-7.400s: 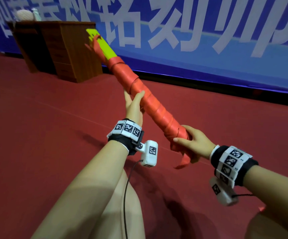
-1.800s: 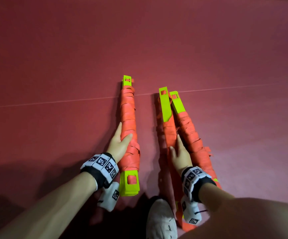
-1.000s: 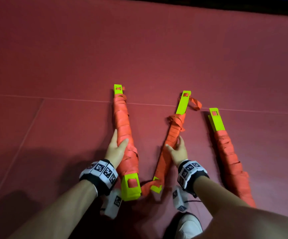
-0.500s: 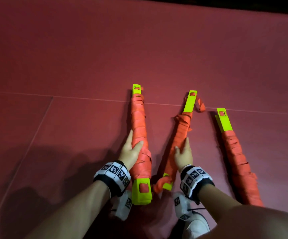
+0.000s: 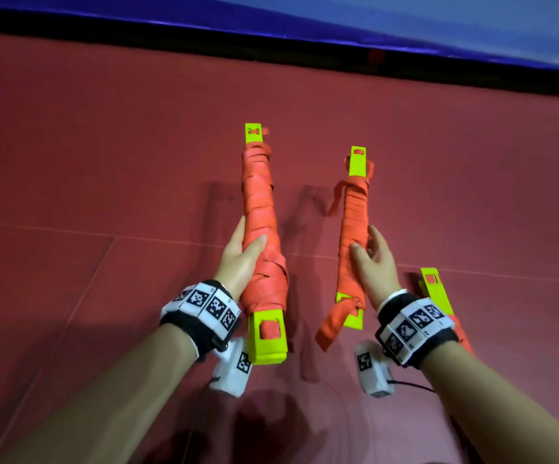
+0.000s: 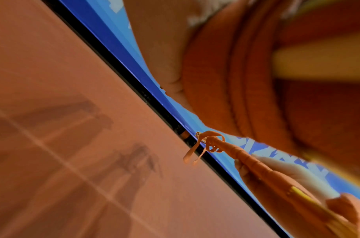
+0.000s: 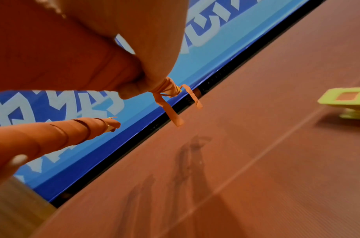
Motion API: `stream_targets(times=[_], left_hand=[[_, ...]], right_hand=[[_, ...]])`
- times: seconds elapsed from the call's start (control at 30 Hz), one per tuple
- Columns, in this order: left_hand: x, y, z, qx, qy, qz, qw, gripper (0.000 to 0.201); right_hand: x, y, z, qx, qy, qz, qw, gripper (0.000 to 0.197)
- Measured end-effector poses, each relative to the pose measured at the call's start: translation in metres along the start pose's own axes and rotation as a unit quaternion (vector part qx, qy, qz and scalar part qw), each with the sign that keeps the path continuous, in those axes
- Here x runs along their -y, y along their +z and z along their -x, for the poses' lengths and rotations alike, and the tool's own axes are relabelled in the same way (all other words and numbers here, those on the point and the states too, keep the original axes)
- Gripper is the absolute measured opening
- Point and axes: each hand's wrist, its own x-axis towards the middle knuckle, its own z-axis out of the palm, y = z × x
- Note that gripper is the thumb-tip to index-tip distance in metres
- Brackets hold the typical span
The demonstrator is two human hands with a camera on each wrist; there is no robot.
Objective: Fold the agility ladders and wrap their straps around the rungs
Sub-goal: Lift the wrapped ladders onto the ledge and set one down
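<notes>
My left hand (image 5: 243, 254) grips a thick bundle of yellow-green rungs wound in orange strap, the left ladder bundle (image 5: 259, 209), and holds it above the red floor. My right hand (image 5: 370, 254) grips a thinner, looser bundle, the right ladder bundle (image 5: 355, 209), also held off the floor; a strap end (image 5: 333, 321) dangles from its near end and a loop hangs near its far end (image 7: 171, 103). A third wrapped bundle (image 5: 435, 291) lies on the floor behind my right wrist, mostly hidden. The left wrist view shows the right bundle (image 6: 246, 157) in my right hand.
Red floor mat (image 5: 104, 162) with thin seam lines all around. A blue banner (image 5: 405, 31) with white lettering and a black strip under it runs along the far edge. Shadows of both bundles fall on the floor between them.
Both bundles, lying on the floor half a second ago, are now lifted off it in my hands. My view has tilted up, so the blue banner shows.
</notes>
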Motion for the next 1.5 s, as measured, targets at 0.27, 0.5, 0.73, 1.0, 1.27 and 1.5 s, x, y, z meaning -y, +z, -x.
stream_targets(times=[0.27, 0.5, 0.73, 1.0, 1.27, 1.5], left_hand=[[-0.17, 0.003, -0.032, -0.008, -0.012, 0.065, 0.998, 0.045], [-0.401, 0.04, -0.039, 0.049, -0.031, 0.118, 0.991, 0.048], [-0.692, 0.125, -0.06, 0.117, 0.029, 0.113, 0.986, 0.041], [-0.98, 0.237, -0.1, 0.163, 0.1, 0.119, 0.974, 0.032], [-1.1, 0.309, -0.164, 0.197, 0.212, 0.1, 0.952, 0.049], [-1.182, 0.353, -0.276, 0.254, 0.235, 0.108, 0.932, 0.058]], right_hand=[[0.179, -0.015, -0.058, -0.02, -0.01, -0.072, 0.997, 0.054], [0.413, -0.075, -0.091, -0.03, -0.028, -0.086, 0.995, 0.052], [0.69, -0.195, -0.134, -0.025, -0.104, -0.086, 0.991, 0.027], [0.951, -0.329, -0.194, -0.036, -0.184, -0.051, 0.981, 0.021], [1.063, -0.389, -0.266, -0.079, -0.257, -0.034, 0.963, 0.02], [1.119, -0.393, -0.349, -0.132, -0.279, -0.057, 0.95, 0.024]])
